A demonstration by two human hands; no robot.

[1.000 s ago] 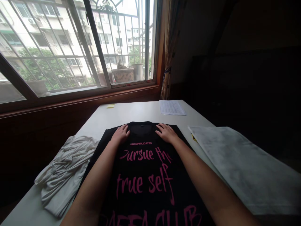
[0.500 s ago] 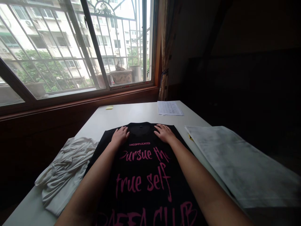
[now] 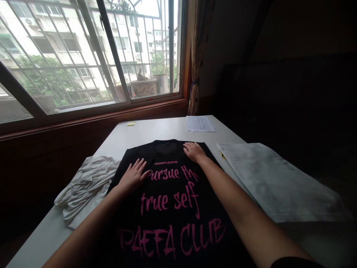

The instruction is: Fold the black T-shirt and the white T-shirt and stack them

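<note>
the shirt point(image 3: 170, 186) lies on the table point(image 3: 161, 131), cloth point(image 3: 87, 188) at left, papers point(image 3: 200, 124) behind.

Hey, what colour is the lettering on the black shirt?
The lettering is pink; the head view shows it best.

Bright daylight thru window point(image 3: 112, 48), bldgs point(image 3: 65, 31) outside washed out; over on rt it's v. dark; faint glare on table point(image 3: 163, 128); rt-hand cloth point(image 3: 279, 182) blurry toward edge.

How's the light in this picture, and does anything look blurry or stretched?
Head view: the window is bright, washed out in places, while the room's right side sinks to near black; head view: the table has a pale sheen at its far end, the pale sheet looks soft and stretched rightward, the black shirt's pink letters stay readable.
</note>
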